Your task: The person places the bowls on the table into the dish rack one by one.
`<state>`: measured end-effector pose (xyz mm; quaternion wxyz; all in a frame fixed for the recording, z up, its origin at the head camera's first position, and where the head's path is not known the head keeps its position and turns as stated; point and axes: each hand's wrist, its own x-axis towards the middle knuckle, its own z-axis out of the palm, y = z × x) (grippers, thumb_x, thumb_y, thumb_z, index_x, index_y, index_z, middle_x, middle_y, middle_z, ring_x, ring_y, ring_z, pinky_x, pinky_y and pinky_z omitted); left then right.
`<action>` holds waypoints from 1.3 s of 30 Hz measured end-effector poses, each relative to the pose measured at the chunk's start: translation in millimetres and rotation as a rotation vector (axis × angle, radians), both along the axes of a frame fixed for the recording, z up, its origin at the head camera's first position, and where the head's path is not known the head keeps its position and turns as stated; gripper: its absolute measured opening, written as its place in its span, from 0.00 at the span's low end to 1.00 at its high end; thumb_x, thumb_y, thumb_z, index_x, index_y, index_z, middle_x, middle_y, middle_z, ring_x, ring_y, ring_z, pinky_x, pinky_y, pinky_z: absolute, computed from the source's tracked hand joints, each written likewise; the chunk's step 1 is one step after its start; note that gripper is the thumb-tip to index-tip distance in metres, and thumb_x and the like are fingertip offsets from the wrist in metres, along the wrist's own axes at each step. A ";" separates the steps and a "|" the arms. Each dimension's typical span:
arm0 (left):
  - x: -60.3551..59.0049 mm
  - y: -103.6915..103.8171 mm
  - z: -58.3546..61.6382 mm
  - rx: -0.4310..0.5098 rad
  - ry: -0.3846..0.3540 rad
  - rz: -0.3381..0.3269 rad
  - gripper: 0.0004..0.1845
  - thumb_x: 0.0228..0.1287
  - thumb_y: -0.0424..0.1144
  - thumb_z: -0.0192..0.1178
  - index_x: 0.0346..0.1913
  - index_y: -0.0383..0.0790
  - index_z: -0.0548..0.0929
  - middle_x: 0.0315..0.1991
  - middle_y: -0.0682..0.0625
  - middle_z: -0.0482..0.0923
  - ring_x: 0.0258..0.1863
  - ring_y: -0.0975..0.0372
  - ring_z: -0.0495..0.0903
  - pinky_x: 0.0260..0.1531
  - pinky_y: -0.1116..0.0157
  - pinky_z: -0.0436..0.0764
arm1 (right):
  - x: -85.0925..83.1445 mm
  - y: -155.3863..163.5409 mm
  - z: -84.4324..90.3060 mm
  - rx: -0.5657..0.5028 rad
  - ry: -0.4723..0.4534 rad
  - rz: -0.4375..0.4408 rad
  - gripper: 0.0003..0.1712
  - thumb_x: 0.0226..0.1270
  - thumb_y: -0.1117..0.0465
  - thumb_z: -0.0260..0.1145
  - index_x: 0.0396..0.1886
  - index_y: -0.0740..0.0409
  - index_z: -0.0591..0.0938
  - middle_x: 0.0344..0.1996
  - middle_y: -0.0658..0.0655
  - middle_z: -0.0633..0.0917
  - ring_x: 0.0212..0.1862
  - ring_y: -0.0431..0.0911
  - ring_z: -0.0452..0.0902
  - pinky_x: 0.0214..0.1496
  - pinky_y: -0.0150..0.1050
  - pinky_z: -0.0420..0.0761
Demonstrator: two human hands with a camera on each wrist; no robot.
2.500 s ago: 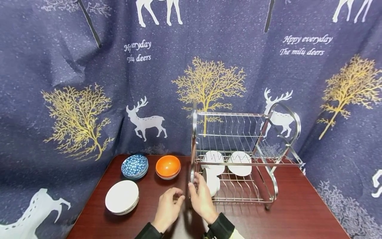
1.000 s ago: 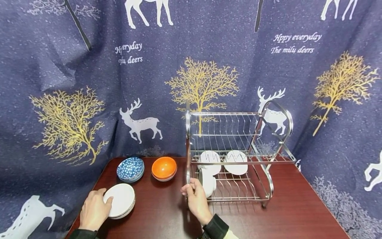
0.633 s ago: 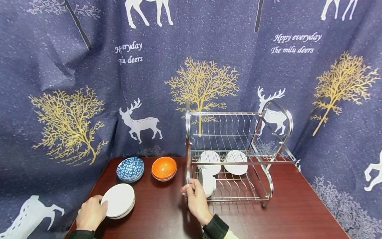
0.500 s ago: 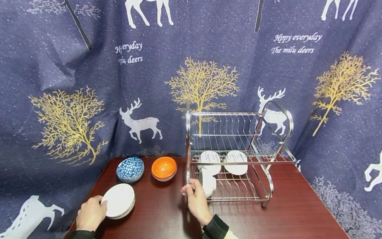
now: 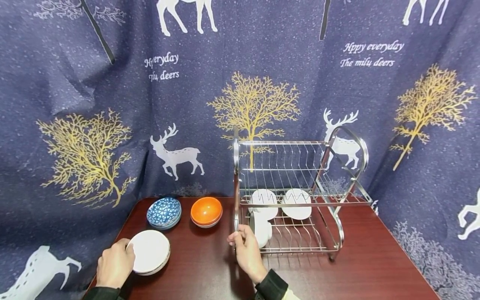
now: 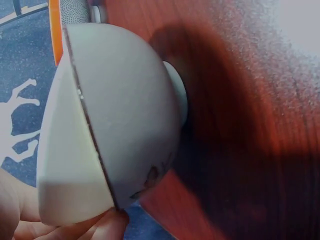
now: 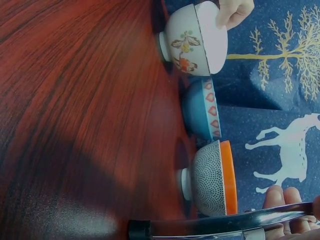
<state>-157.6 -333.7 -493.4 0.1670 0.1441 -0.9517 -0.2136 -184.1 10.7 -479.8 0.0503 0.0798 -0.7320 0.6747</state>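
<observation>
At the left of the table, my left hand [image 5: 115, 263] pinches the near left rim of a white bowl [image 5: 151, 251]. This bowl sits in a second, dark-rimmed bowl [image 6: 130, 100] that has painted flowers on its side. In the left wrist view, the upper bowl [image 6: 72, 175] rises tilted out of the lower one, with fingertips at its edge. My right hand [image 5: 247, 253] grips the left front post of a two-tier metal dish rack [image 5: 322, 204]. The right wrist view shows that post [image 7: 200, 226] with fingers behind it.
Behind the white bowls stand a stack of blue patterned bowls [image 5: 163, 211] and a stack with an orange bowl [image 5: 206, 211] on top. Several white bowls [image 5: 296, 204] lean in the rack's lower tier. A deer-print cloth [image 5: 180, 104] hangs behind the table [image 5: 202, 266].
My left hand has gone from beside the rack to the white bowls at the left and taken hold of the rim. My right hand has closed round the rack's post and stayed there.
</observation>
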 end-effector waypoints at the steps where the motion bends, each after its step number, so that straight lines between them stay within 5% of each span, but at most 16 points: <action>1: 0.0 0.5 0.9 -0.004 0.011 -0.004 0.11 0.63 0.33 0.53 0.43 0.31 0.81 0.38 0.27 0.79 0.34 0.30 0.76 0.29 0.39 0.71 | -0.1 0.2 -0.2 0.000 0.002 0.001 0.10 0.68 0.75 0.51 0.48 0.74 0.69 0.33 0.68 0.83 0.36 0.61 0.81 0.42 0.48 0.81; 14: 1.7 16.5 16.7 0.030 0.087 0.001 0.10 0.63 0.32 0.53 0.41 0.30 0.82 0.39 0.29 0.80 0.39 0.29 0.75 0.33 0.37 0.68 | 2.8 -2.3 2.9 0.000 -0.009 -0.023 0.10 0.68 0.75 0.52 0.48 0.72 0.70 0.33 0.68 0.83 0.37 0.61 0.80 0.41 0.45 0.80; 23: 4.7 51.6 27.0 0.133 0.221 -0.041 0.08 0.60 0.32 0.59 0.38 0.33 0.85 0.31 0.40 0.84 0.31 0.42 0.82 0.33 0.42 0.74 | -1.9 -2.0 -11.6 0.002 -0.045 -0.043 0.15 0.66 0.70 0.59 0.52 0.68 0.72 0.38 0.63 0.80 0.35 0.43 0.76 0.34 0.32 0.77; 28: 5.0 75.2 31.6 0.152 0.280 -0.098 0.05 0.58 0.31 0.61 0.36 0.37 0.86 0.28 0.46 0.84 0.27 0.52 0.82 0.28 0.50 0.77 | -2.3 -2.0 -23.8 0.086 0.001 -0.052 0.28 0.67 0.63 0.62 0.63 0.66 0.67 0.54 0.64 0.75 0.50 0.50 0.75 0.52 0.42 0.77; 32: 5.7 91.6 30.9 0.155 0.320 -0.133 0.04 0.57 0.31 0.63 0.33 0.41 0.86 0.24 0.52 0.83 0.24 0.62 0.80 0.25 0.60 0.76 | 3.9 -1.8 -19.0 0.111 0.097 -0.027 0.34 0.68 0.60 0.61 0.68 0.68 0.61 0.65 0.68 0.67 0.66 0.57 0.63 0.66 0.52 0.64; 39: 10.6 118.7 34.4 0.234 0.338 -0.227 0.05 0.58 0.29 0.62 0.36 0.39 0.85 0.27 0.54 0.84 0.25 0.68 0.79 0.25 0.67 0.78 | 11.3 0.0 -6.1 0.257 0.201 -0.016 0.29 0.70 0.54 0.59 0.67 0.58 0.67 0.68 0.60 0.64 0.69 0.53 0.59 0.67 0.55 0.60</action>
